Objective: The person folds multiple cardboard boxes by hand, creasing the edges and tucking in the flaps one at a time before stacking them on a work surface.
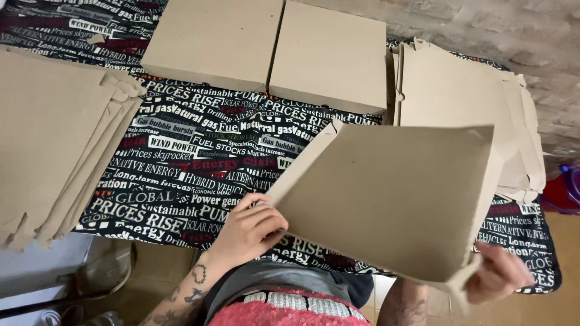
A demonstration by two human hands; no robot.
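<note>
1. The fingers (261,222) of the left hand (248,232) are curled shut on the left edge of a flat brown cardboard sheet (393,196).
2. The sheet is held up, tilted, over the printed tablecloth (199,163).
3. The right hand (495,274) grips the sheet's bottom right corner; its fingers are blurry.
4. On the left lies a stack of flat cardboard (54,133).
5. At the back sit 2 folded boxes (272,48).
6. On the right lies another cardboard pile (465,90).
</note>
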